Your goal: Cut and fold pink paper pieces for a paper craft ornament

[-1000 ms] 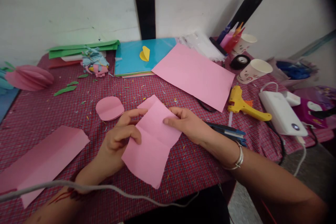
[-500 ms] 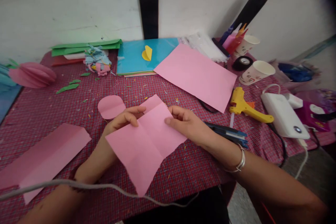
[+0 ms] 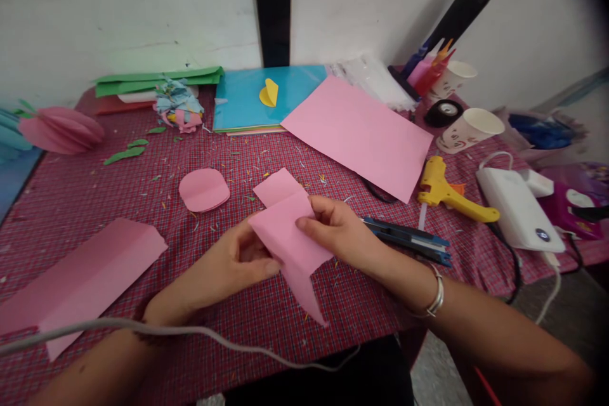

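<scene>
Both my hands hold a creased piece of pink paper [image 3: 291, 236] over the red checked tablecloth [image 3: 333, 304]. My left hand [image 3: 235, 260] grips its left side from below, fingers curled under the fold. My right hand [image 3: 335, 231] pinches the right side, thumb on top. The paper is folded narrow, with a pointed corner hanging down toward me. A smaller pink scrap [image 3: 276, 185] lies just behind it. A pink paper circle [image 3: 203, 189] lies to the left of the scrap.
A folded pink strip [image 3: 80, 279] lies at left, a large pink sheet [image 3: 359, 133] at back right. Blue stapler [image 3: 409, 240], yellow glue gun [image 3: 445, 193], white power bank [image 3: 518, 209], paper cups [image 3: 469, 129], tape roll [image 3: 442, 111], blue sheets [image 3: 257, 98], green sheets [image 3: 157, 79] and a grey cable [image 3: 143, 330] surround them.
The pink paper, spread flat half a second ago, has been folded in on itself. My left hand moved from its top edge to underneath its left side. The right hand stayed put.
</scene>
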The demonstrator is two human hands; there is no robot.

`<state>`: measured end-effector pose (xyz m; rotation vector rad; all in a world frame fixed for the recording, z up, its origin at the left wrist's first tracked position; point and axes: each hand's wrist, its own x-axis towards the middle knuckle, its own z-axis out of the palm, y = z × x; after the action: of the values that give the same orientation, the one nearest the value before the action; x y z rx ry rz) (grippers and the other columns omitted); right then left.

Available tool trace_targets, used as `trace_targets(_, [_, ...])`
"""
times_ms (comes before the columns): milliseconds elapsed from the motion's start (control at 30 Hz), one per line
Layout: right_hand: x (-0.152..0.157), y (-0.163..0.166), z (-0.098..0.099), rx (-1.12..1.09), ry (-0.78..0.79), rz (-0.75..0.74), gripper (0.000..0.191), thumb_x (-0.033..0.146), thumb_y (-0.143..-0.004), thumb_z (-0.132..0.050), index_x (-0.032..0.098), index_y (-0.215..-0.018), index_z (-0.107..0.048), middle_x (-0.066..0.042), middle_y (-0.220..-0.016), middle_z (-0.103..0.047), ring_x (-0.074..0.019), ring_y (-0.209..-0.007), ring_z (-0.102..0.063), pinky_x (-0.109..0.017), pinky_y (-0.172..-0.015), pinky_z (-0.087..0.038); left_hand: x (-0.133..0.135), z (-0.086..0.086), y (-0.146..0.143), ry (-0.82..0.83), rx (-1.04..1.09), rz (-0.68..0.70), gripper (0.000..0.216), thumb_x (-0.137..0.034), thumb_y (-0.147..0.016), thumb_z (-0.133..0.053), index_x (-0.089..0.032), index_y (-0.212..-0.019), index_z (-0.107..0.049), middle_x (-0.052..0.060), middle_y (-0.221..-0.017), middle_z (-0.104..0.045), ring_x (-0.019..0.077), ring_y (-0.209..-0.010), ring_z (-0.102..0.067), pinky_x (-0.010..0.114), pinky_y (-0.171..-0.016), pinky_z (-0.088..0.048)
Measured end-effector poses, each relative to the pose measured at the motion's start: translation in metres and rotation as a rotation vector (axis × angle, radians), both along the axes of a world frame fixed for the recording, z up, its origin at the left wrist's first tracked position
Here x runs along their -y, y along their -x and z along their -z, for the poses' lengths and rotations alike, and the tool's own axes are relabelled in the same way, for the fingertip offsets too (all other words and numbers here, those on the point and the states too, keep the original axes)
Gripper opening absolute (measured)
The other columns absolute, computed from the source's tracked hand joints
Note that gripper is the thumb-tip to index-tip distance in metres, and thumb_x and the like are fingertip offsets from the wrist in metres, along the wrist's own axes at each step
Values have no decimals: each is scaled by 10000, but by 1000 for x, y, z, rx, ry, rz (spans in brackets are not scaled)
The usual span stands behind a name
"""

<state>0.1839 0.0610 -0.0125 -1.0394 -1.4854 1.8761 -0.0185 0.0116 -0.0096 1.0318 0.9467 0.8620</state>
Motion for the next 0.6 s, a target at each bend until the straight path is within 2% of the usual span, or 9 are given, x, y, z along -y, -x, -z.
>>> trace_targets(67, [1, 0, -1, -3, -46, -1, 267, 414, -826, -640, 188, -770, -510, 20, -714, -510, -98, -609, -438, -252, -548, -365, 1, 1, -4, 45, -78, -58, 276, -220, -786, -725, -187, -1055, -675, 16, -813, -706, 129, -647, -625, 242, -600, -521])
trace_targets(133, [1, -1, -1, -14, -90, 7, 321, 481, -882, -579, 187, -764, -526, 18, -706, -494, -106, -628, -439, -260, -569, -377, 0, 2, -5, 81, -150, -137, 202, -237, -802, -703, -170, -991, -684, 12, -773, -707, 115, -590, -600, 234, -564, -515])
trace_targets(233, [1, -4, 0, -26, -91, 27, 450, 583, -945, -424, 188, -769, -547, -1, -706, -504, -129, -661, -475, -280, -608, -415, -1, 3, -4, 80, -152, -200, 222, -266, -803, -703, -175, -1005, -683, 42, -893, -737, 149, -708, -654, 280, -664, -552])
trace_targets(267, [1, -4, 1, -32, -73, 23, 462, 601, -938, -427, 188, -775, -555, -7, -712, -521, -136, -674, -494, -285, -620, -430, -2, 3, -3, 72, -148, -203, 232, -274, -808, -699, -179, -1019, -682, 50, -927, -740, 161, -750, -665, 291, -687, -555])
trace_targets(333, [1, -3, 1, -61, -13, -15, 407, 587, -885, -545, 184, -838, -591, -17, -754, -574, -147, -712, -535, -294, -657, -462, -2, 4, -2, 55, -139, -192, 242, -278, -817, -690, -179, -1037, -677, 59, -962, -739, 173, -792, -673, 296, -700, -551])
trace_targets(433, [1, 0, 3, -122, 64, -69, 322, 452, -779, -731, 190, -939, -634, -23, -858, -645, -156, -790, -582, -305, -729, -493, -1, 6, -1, 31, -102, -183, 218, -279, -830, -687, -180, -1023, -670, 47, -963, -727, 165, -832, -665, 284, -742, -541])
trace_targets(600, [3, 2, 7, -147, 107, 7, 278, 374, -751, -753, 208, -956, -665, -17, -884, -680, -161, -821, -602, -329, -774, -509, 0, 11, 1, 11, -43, -194, 155, -298, -844, -676, -185, -940, -635, -10, -748, -639, 120, -677, -598, 232, -631, -498])
